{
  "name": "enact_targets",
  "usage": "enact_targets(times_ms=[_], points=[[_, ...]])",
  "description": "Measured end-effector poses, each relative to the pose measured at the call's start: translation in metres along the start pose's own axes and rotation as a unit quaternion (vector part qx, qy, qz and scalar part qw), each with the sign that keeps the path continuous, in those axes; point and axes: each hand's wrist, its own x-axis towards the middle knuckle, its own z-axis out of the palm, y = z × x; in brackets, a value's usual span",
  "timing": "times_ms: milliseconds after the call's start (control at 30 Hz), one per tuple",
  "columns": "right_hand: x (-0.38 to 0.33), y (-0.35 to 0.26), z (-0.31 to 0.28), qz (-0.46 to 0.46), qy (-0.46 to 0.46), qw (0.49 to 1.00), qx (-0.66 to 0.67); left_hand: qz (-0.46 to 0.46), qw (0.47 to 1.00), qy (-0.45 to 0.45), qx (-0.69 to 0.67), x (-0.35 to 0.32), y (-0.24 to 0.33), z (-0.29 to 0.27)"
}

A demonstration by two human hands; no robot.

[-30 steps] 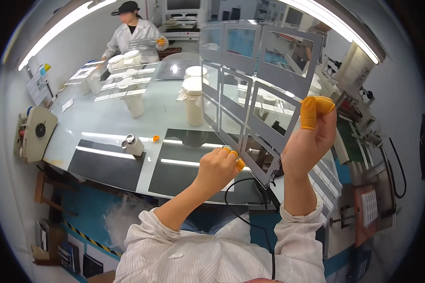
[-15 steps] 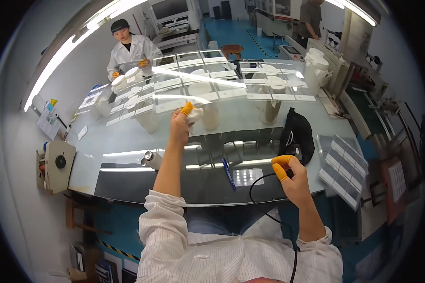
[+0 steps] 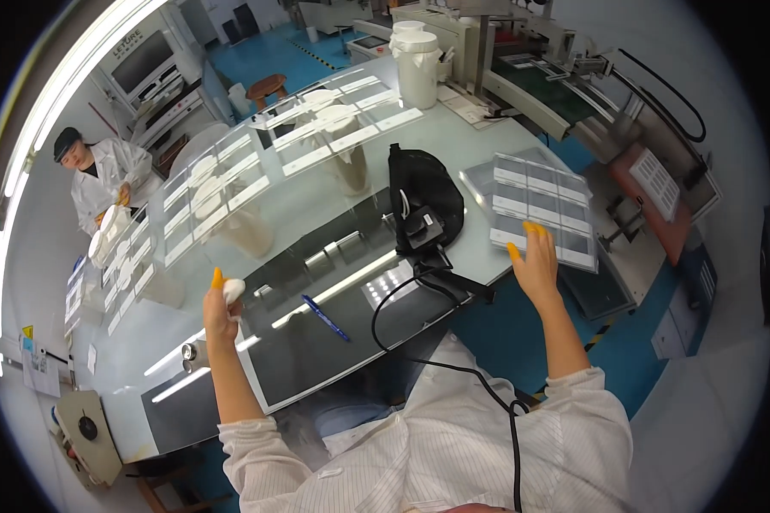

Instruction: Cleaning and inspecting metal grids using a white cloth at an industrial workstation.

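Note:
My left hand [image 3: 222, 318] is closed on a wad of white cloth [image 3: 233, 291], held above the glass tabletop; a yellow finger cot covers a fingertip. My right hand [image 3: 537, 269] is stretched toward a stack of clear panels with white strips [image 3: 543, 202] at the table's right side. Its thumb and fingers, some in yellow cots, are spread at the near edge of the top panel; whether they touch it I cannot tell. A black pouch with a small black device [image 3: 428, 205] lies left of the stack, and a black cable [image 3: 376, 323] runs from there toward me.
A blue pen [image 3: 325, 318] and a small metal-topped bottle [image 3: 193, 356] lie on the table [image 3: 316, 376]. Rows of striped glass panels [image 3: 342, 124] rest on white containers [image 3: 417, 73] farther back. A co-worker [image 3: 103, 175] in white stands far left. Machinery [image 3: 565, 94] stands at the right.
The view has swung to the right. My right hand has left the cable beside the black pouch and reached over to the panel stack, its fingers opening. My left hand still holds the cloth.

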Motion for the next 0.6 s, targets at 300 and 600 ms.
enact_targets(times_ms=[300,600], points=[[0.010,0.044,0.079,-0.043,-0.073,0.988,-0.128,0.021,0.997,0.033,0.071,-0.102,-0.033,-0.014],[0.023,0.008,0.087,-0.012,-0.043,0.977,-0.208,0.243,0.851,0.411,0.218,-0.136,-0.029,-0.126]])
